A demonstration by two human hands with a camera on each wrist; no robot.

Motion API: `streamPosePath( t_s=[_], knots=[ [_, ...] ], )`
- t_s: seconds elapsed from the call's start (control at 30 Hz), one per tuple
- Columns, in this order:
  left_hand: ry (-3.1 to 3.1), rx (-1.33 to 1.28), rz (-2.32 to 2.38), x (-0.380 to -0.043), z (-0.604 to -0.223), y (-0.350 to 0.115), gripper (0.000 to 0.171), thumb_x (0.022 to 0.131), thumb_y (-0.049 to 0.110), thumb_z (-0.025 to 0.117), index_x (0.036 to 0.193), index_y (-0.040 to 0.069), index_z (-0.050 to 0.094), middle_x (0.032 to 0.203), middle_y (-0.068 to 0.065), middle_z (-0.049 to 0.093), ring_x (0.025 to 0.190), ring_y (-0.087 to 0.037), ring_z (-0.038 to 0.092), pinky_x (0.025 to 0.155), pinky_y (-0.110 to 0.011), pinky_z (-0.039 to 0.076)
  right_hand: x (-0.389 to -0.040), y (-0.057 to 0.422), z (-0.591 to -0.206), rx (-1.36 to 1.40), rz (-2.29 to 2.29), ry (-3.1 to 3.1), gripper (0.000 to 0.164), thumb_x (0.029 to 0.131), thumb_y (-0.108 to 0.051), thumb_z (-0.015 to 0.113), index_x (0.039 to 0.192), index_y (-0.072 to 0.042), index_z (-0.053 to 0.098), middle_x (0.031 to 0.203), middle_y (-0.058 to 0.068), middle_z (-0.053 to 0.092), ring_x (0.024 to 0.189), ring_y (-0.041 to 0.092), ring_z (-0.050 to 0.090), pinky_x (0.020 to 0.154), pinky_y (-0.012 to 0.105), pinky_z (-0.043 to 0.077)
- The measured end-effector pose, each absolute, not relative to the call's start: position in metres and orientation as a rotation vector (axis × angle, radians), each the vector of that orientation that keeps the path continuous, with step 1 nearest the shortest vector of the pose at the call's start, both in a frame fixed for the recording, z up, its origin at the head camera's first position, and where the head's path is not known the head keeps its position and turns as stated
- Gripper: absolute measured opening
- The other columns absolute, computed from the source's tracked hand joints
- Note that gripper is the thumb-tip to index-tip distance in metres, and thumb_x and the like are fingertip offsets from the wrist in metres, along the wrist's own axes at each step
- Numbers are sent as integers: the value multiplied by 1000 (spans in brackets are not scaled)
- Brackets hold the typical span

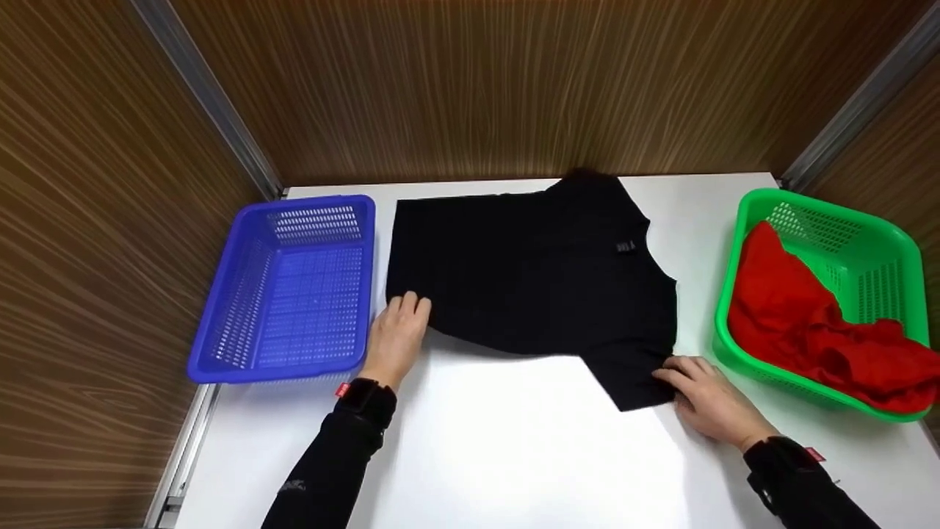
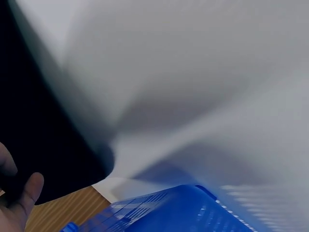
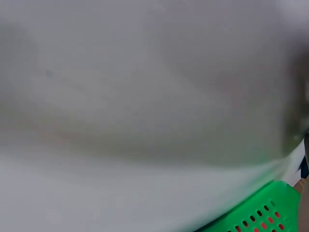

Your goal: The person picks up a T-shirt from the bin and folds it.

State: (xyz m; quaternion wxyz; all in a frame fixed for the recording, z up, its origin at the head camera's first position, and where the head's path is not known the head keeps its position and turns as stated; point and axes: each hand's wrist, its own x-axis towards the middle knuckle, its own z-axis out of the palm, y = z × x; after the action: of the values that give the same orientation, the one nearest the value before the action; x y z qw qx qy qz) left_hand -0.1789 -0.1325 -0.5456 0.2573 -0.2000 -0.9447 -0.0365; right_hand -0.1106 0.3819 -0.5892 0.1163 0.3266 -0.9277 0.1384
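A black T-shirt [image 1: 514, 272] lies spread sideways on the white table, its collar toward the right and its hem toward the left. My left hand [image 1: 400, 330] grips the near corner of the hem; in the left wrist view the thumb [image 2: 33, 188] and a finger pinch the dark cloth, which is lifted there. At the near sleeve, my right hand [image 1: 712, 397] pinches the cloth by the sleeve's right edge. Its fingertips are partly hidden, and the right wrist view is mostly blurred white table.
A blue basket [image 1: 367, 294] stands at the left, close to the hem. On the right is a green basket [image 1: 918, 272] with red cloth [image 1: 793, 316] hanging partly over its front rim. Wood-patterned panels [image 1: 470, 88] enclose the table at the back and sides.
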Motion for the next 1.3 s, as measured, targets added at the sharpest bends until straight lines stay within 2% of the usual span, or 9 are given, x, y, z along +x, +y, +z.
streamPosePath(
  t_s=[0.13, 0.33, 0.57, 0.7, 0.77, 0.9, 1.07, 1.23, 1.3],
  knots=[
    [-2548, -517, -122, -180, -542, -132, 32, 82, -17, 67, 108, 1, 61, 103, -17, 61, 84, -32, 61, 72, -41, 58, -113, 374, -589, 851, 424, -2677, 27, 83, 12, 68, 104, -4, 65, 103, 8, 60, 96, 29, 56, 82, 37, 46],
    [-2483, -501, -132, -183, -534, -131, 29, 82, -15, 67, 106, 0, 61, 99, -17, 62, 80, -32, 62, 70, -41, 58, -114, 358, -579, 378, 838, -2653, 18, 92, 13, 50, 105, 3, 58, 101, 20, 64, 94, 33, 61, 81, 24, 40],
    [-2478, -487, -196, -183, -525, -130, 33, 81, -18, 65, 109, 0, 61, 103, -17, 61, 83, -33, 63, 69, -43, 59, -121, 353, -568, 489, 701, -2571, 34, 73, 18, 56, 105, 8, 53, 97, 23, 58, 87, 40, 56, 79, 40, 38],
    [-2493, -463, -244, -179, -520, -131, 36, 78, -18, 66, 109, 1, 60, 104, -16, 61, 80, -32, 63, 65, -43, 58, -120, 357, -556, 639, 622, -2480, 39, 68, 19, 61, 104, 6, 58, 97, 19, 62, 84, 35, 61, 77, 37, 44],
    [-2490, -455, -262, -176, -516, -133, 35, 77, -17, 67, 106, 0, 60, 100, -16, 62, 75, -32, 63, 62, -43, 58, -121, 361, -547, 739, 661, -2411, 33, 72, 16, 64, 103, 3, 63, 95, 14, 66, 84, 29, 63, 76, 29, 46],
    [-2484, -437, -275, -171, -508, -138, 31, 74, -16, 70, 100, 0, 62, 90, -14, 66, 68, -31, 63, 58, -42, 58, -124, 370, -527, 937, 826, -2326, 10, 96, -8, 68, 102, -1, 73, 90, 6, 68, 82, 13, 61, 75, 13, 45],
    [-2526, -417, -321, -166, -503, -146, 33, 74, -19, 70, 100, 0, 64, 86, -14, 68, 68, -31, 64, 56, -43, 58, -124, 378, -509, 927, 942, -2282, 30, 99, -25, 65, 107, 1, 77, 90, 8, 74, 85, -2, 62, 74, 5, 45],
    [-2564, -433, -358, -162, -499, -149, 31, 77, -19, 71, 100, 0, 65, 85, -13, 69, 70, -31, 66, 58, -42, 59, -117, 379, -496, 792, 948, -2325, 19, 92, -3, 72, 109, 1, 77, 100, 14, 78, 104, -10, 65, 86, 3, 46],
    [-2568, -439, -371, -160, -499, -149, 30, 77, -19, 71, 99, 1, 65, 85, -13, 69, 69, -31, 66, 57, -42, 59, -113, 378, -489, 732, 1017, -2366, 27, 85, 13, 72, 108, 1, 77, 102, 14, 78, 105, -10, 66, 86, 4, 47]
  ],
)
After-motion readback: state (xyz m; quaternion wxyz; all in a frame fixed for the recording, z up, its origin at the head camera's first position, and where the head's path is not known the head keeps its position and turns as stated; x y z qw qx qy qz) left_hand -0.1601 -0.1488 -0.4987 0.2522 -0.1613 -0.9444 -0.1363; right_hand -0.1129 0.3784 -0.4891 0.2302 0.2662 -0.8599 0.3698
